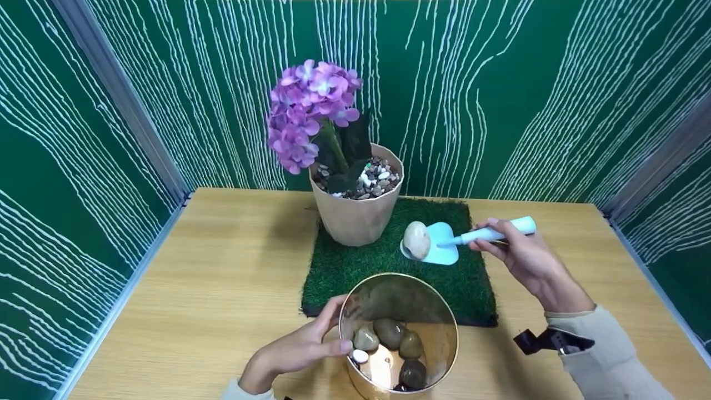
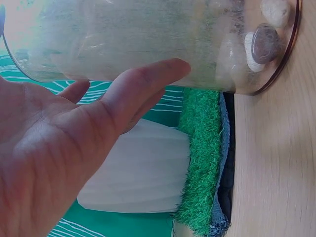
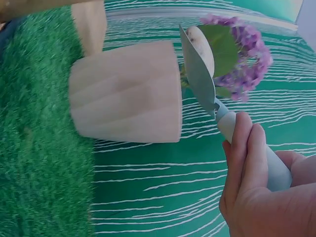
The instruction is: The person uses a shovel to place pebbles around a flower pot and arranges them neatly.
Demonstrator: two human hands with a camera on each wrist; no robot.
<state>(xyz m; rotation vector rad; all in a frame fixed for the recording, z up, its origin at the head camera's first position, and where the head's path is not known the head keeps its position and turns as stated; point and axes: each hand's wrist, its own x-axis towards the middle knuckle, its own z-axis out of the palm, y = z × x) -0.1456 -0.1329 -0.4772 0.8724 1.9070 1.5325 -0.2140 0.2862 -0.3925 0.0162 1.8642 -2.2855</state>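
Observation:
My right hand (image 1: 530, 258) grips the handle of a light blue hand trowel (image 1: 444, 250). A pale rounded stone (image 1: 417, 240) rests on its blade, above the green turf mat (image 1: 355, 272). In the right wrist view the trowel (image 3: 200, 74) overlaps the flower's leaves, with the stone (image 3: 201, 49) on its blade. My left hand (image 1: 303, 344) holds the left side of a clear glass container (image 1: 400, 294), its thumb by the rim. The wrist view shows fingers against the glass wall (image 2: 148, 44). Inside lie several dark stones (image 1: 390, 333) and a small white one (image 1: 360, 356).
Behind the container, a beige pot (image 1: 355, 216) with purple flowers (image 1: 311, 108) and small pebbles stands on the mat. Wooden tabletop (image 1: 211, 289) surrounds the mat. Green panels with white wavy lines (image 1: 444, 111) enclose the back and sides.

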